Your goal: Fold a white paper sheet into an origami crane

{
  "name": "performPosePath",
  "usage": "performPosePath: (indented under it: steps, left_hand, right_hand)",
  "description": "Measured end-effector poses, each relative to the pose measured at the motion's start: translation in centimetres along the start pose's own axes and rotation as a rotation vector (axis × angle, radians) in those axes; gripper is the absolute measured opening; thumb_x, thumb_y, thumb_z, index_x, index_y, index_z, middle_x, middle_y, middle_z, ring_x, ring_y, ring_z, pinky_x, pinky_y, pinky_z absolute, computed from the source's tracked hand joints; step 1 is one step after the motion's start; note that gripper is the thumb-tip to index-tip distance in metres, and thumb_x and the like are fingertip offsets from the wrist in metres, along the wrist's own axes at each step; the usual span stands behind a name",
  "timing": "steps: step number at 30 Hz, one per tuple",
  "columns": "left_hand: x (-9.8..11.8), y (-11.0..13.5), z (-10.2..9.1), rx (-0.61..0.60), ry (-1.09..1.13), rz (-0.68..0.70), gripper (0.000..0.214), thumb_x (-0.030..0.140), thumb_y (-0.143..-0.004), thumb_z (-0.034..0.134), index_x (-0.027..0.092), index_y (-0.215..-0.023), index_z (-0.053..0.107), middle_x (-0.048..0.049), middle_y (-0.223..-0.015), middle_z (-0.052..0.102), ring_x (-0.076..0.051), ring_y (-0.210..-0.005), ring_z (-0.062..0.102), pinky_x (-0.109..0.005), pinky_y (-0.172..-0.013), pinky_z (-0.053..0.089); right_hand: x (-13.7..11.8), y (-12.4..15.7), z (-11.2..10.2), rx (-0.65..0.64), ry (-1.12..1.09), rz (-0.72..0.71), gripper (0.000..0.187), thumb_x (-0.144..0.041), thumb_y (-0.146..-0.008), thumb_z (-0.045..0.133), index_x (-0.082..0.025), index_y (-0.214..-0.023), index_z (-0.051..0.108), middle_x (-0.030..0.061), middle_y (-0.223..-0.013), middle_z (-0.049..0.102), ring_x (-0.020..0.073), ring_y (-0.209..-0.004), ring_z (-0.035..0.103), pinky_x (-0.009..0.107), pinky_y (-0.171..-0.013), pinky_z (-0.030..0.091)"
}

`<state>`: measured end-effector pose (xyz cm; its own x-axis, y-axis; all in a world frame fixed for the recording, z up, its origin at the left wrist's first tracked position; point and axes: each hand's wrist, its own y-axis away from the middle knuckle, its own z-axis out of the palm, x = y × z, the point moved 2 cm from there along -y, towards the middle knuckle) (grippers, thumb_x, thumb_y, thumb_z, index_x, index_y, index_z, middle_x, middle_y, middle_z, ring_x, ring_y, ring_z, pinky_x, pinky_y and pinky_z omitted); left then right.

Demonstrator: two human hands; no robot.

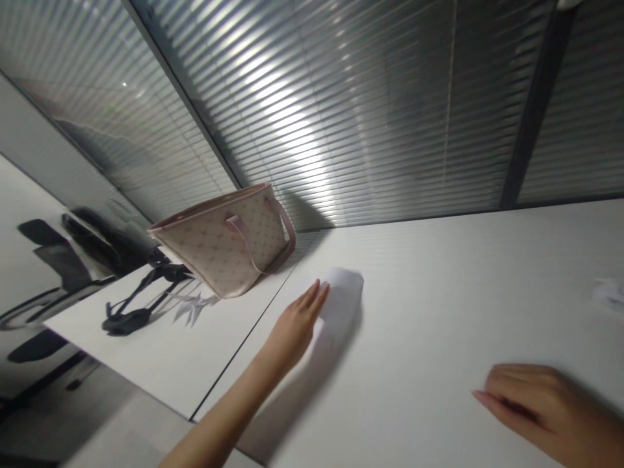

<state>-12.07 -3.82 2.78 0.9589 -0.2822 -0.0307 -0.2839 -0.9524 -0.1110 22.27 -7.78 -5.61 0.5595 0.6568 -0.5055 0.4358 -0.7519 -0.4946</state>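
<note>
My left hand [295,328] reaches forward over the white table [463,292], fingers stretched out flat and together, its fingertips touching the near edge of a white folded paper or cloth [344,296]. My right hand [541,406] rests on the table at the lower right, fingers loosely curled and pointing left, with nothing visible in it. A beige patterned tote bag with pink handles [229,244] stands on the adjoining table to the left of my left hand.
Black-framed glasses [141,302] and some pale paper shapes [192,305] lie near the bag. A small white item [609,292] sits at the far right edge. Closed blinds [370,110] cover the window behind. Office chairs [53,260] stand at left.
</note>
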Motion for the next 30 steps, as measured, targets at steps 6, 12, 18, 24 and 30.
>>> performPosePath:
  steps: [6,12,18,24,30]
  left_hand:
    - [12.5,2.1,2.5,-0.080,-0.047,0.550,0.060,0.015,-0.087,0.042,0.007,-0.145,0.030,-0.0201,-0.150,0.029,-0.032,-0.140,0.022,-0.049,-0.110,0.033]
    - [14.9,1.7,2.3,0.115,-0.098,0.680,0.053,0.016,-0.091,0.038,0.000,-0.141,0.034,-0.0228,-0.144,0.037,-0.033,-0.136,0.030,-0.048,-0.106,0.040]
    - [13.5,2.0,-1.2,0.319,-0.007,0.792,0.066,0.016,-0.092,0.035,0.001,-0.149,0.005,-0.0189,-0.139,0.047,-0.030,-0.139,0.023,-0.058,-0.111,0.025]
    - [12.5,1.2,1.1,0.016,-0.026,0.773,0.064,0.010,-0.092,0.036,0.013,-0.150,0.009,-0.0089,-0.151,0.026,-0.026,-0.142,0.018,-0.054,-0.114,0.015]
    - [13.4,0.1,1.7,-0.269,0.127,0.831,0.079,0.051,-0.087,0.054,0.026,-0.150,0.014,-0.0056,-0.153,0.021,-0.030,-0.140,0.023,-0.052,-0.112,0.025]
  right_hand:
    - [1.7,-0.9,-3.1,0.159,0.079,0.123,0.019,-0.040,-0.091,0.050,-0.024,-0.094,0.061,0.0043,-0.091,0.067,0.0179,-0.085,0.065,0.028,-0.076,0.054]
    - [1.5,-0.4,-2.8,-0.059,0.192,0.055,0.046,-0.034,-0.092,0.049,-0.031,-0.137,0.040,0.0024,-0.134,0.056,0.0188,-0.122,0.053,0.037,-0.103,0.046]
    - [1.4,-0.6,-4.0,0.079,0.209,0.064,0.054,-0.030,-0.094,0.044,-0.029,-0.145,0.029,0.0049,-0.144,0.045,0.0228,-0.130,0.045,0.043,-0.107,0.042]
    - [0.6,-0.7,-4.9,0.085,0.247,-0.059,0.058,-0.024,-0.093,0.043,-0.031,-0.148,0.024,0.0030,-0.150,0.037,0.0249,-0.135,0.038,0.044,-0.109,0.037]
    - [0.9,-0.9,-3.2,-0.272,0.191,0.005,0.063,-0.037,-0.093,0.048,-0.030,-0.149,0.021,0.0011,-0.151,0.033,0.0214,-0.136,0.037,0.037,-0.110,0.038]
